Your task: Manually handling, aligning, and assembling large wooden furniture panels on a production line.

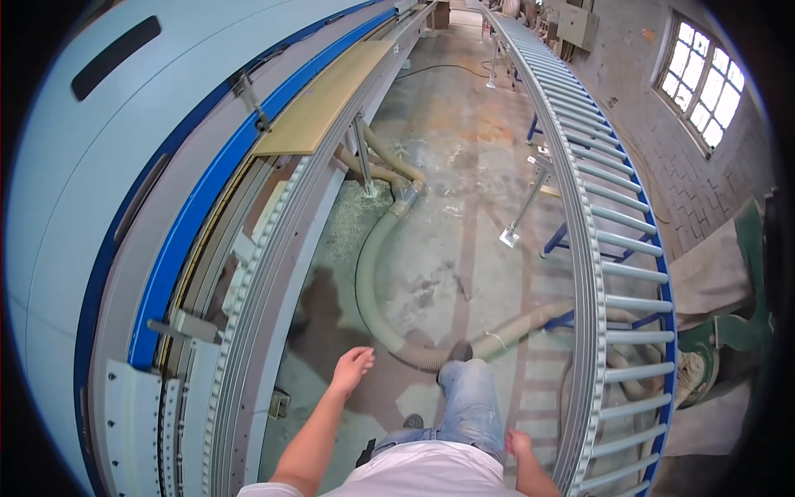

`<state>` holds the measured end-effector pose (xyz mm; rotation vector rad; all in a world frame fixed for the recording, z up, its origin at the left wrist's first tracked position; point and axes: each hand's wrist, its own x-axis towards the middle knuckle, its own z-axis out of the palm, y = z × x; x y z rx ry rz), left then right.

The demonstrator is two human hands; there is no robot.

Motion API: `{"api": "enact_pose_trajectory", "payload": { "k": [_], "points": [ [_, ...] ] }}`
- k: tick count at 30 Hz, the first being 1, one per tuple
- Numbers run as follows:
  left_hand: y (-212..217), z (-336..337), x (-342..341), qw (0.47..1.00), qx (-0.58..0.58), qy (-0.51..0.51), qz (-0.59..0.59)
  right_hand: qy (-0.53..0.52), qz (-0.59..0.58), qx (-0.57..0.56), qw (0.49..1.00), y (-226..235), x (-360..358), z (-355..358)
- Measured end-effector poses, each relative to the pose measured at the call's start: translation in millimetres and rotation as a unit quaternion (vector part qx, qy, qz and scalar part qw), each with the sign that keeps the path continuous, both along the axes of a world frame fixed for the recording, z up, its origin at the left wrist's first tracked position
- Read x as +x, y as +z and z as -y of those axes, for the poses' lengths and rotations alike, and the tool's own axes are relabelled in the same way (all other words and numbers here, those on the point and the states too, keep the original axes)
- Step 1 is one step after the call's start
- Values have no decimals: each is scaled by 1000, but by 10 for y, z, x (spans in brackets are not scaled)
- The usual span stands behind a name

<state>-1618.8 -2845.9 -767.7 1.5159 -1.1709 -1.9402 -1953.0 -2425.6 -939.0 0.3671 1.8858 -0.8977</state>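
Note:
My left hand (354, 369) hangs in the air ahead of my body, over the floor between the two long machine sides. Its fingers are curled in loosely, with nothing in them. By my right thigh is my right hand (518, 445), low and close to the roller conveyor (633, 303); it is small and seen end-on, so its finger pose is unclear. Neither hand touches anything that I can see. Away to the left, beyond reach of my left hand, a yellowish flat board (327, 103) lies along the machine bed (273, 240).
A thick ribbed hose (368, 273) curves over the floor and passes by my foot. A metal support leg (519, 211) stands ahead on the right. A blue rail (199, 207) runs along the large pale machine housing (74, 190). A green machine with a cloth bag (716, 273) stands right of the conveyor.

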Motion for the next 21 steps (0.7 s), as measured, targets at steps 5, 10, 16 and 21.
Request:
{"api": "enact_pose_trajectory", "payload": {
  "k": [5,10,16,21],
  "points": [
    [319,1237,-1421,990,-91,-88,-63,31,29,11,999,-583,-809,1188],
    [-1211,2208,-1768,979,-41,-137,143,338,2,47,940,-1034,-1924,2801],
    [-1856,2522,-958,887,108,-155,422,188,-68,-162,966,347,-3609,6375],
    [-1788,3196,-1533,927,332,116,133,174,-90,-268,943,1079,-4700,8473]
  ]
}}
